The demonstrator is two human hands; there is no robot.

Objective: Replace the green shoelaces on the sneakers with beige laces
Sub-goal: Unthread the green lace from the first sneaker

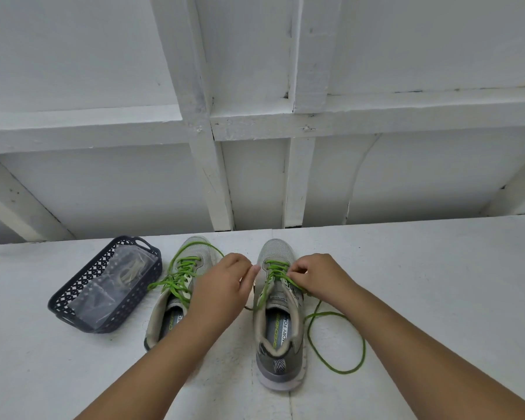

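Green shoelaces [179, 278] lace both grey sneakers [278, 316] on a white painted surface [406, 283] below a white framed wall [255, 116]; right hand [319, 277] pinches one lace, left hand [225, 286] curled, grip unclear; beige laces [131, 272] lie in a dark basket [73, 298]

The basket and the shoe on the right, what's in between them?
In the head view, the other shoe with green laces sits between the basket and right shoe; the left hand reaches across it.

The right hand [314, 278] pinches a lace [278, 272] on the right sneaker [281, 325]. Left of that grip sits the left hand [225, 286], then the left sneaker [176, 286]. Farther left stands a basket [73, 298], apparently holding bagged laces [128, 272].
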